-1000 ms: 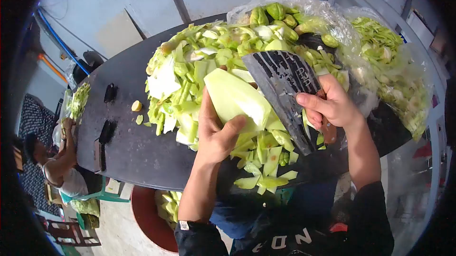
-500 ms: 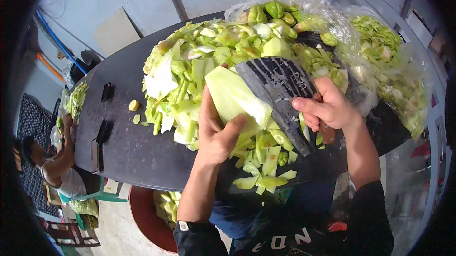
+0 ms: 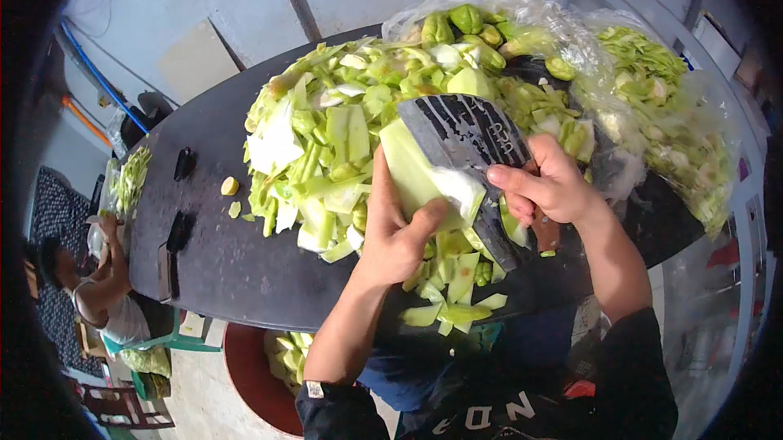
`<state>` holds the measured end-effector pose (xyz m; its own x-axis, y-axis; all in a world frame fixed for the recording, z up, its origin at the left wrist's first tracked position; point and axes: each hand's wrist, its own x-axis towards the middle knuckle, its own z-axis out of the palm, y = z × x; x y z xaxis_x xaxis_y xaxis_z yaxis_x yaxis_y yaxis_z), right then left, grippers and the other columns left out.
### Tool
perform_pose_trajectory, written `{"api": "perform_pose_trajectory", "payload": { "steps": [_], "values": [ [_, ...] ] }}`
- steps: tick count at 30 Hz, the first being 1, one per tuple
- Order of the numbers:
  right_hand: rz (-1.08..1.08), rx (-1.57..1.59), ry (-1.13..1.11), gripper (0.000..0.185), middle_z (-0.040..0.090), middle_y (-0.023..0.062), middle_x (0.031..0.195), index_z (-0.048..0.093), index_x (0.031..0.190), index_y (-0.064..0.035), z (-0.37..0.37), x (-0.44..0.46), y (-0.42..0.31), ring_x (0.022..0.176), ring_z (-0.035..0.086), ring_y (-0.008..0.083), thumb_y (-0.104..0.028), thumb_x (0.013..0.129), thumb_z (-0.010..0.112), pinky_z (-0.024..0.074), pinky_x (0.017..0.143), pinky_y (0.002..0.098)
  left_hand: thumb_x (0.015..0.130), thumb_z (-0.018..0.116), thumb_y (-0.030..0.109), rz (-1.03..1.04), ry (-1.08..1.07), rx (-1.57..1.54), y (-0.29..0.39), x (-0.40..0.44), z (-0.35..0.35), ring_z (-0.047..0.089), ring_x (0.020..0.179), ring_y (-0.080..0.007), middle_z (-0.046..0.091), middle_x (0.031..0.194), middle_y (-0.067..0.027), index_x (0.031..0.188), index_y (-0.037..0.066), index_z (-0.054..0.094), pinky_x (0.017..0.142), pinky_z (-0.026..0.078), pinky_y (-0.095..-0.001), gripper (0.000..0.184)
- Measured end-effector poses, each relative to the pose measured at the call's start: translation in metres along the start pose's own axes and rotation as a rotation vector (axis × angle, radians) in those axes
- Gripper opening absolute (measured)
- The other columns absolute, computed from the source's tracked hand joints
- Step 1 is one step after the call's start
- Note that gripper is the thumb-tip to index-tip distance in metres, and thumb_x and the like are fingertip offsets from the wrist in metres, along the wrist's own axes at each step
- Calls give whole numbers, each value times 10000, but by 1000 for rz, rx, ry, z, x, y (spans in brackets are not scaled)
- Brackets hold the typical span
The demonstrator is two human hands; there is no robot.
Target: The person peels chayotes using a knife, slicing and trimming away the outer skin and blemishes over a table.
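Note:
My left hand (image 3: 398, 238) is closed round a large pale green vegetable chunk (image 3: 412, 164), with its thumb along the near edge. A broad dark cleaver (image 3: 465, 134), its blade streaked and scratched, is in my right hand (image 3: 542, 185). Its wooden handle (image 3: 546, 232) shows below that fist. The blade lies against the chunk's right side, where a whitish cut surface shows. Behind and under both hands spreads a heap of cut green vegetable slices (image 3: 326, 130). More slices (image 3: 457, 277) lie near the table's front edge.
Clear plastic bags (image 3: 652, 130) of cut vegetable sit right, near whole green vegetables (image 3: 465, 20). The dark table (image 3: 212, 252) carries black-handled tools (image 3: 178, 232) and a small yellowish piece (image 3: 230, 186). A red-brown tub (image 3: 253, 383) stands below. Another person (image 3: 106, 301) sits at left.
My left hand and the vegetable chunk have shifted right, while my right hand and the cleaver have moved slightly left. The blade covers more of the chunk's top.

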<state>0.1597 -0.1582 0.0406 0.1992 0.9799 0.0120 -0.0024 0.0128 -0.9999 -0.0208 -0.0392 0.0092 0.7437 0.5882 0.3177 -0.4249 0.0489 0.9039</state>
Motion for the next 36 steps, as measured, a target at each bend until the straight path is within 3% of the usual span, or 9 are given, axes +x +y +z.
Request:
{"api": "perform_pose_trajectory", "payload": {
  "steps": [21,27,30,36],
  "values": [
    [-20,-2,-11,295,492,-10,490,536,724,-51,2,4,3,404,479,77,-210,963,607,410,391,260,787,499,-128,-72,-137,144,-3,0,3,409,1309,-226,390,1423,-152,1515,-3,86,1103,311,-349,847],
    [-55,-29,46,283,502,-3,491,537,738,-47,0,6,8,402,479,79,-204,964,603,412,392,263,793,496,-159,-26,-1,183,-10,0,9,379,1332,-228,333,1461,-157,1519,7,71,1111,298,-348,857],
    [-53,-2,49,280,487,-7,489,524,731,-57,0,7,6,397,480,81,-193,960,607,415,387,262,835,512,-121,123,26,336,-18,1,7,483,1239,-226,430,1399,-146,1521,36,101,1053,388,-359,814],
    [1,89,17,293,478,-7,484,511,716,-65,-2,7,6,389,478,86,-196,958,610,418,377,265,845,504,-132,243,41,480,-20,2,7,370,1347,-244,310,1493,-155,1531,51,59,1107,319,-367,838]
  ]
}}
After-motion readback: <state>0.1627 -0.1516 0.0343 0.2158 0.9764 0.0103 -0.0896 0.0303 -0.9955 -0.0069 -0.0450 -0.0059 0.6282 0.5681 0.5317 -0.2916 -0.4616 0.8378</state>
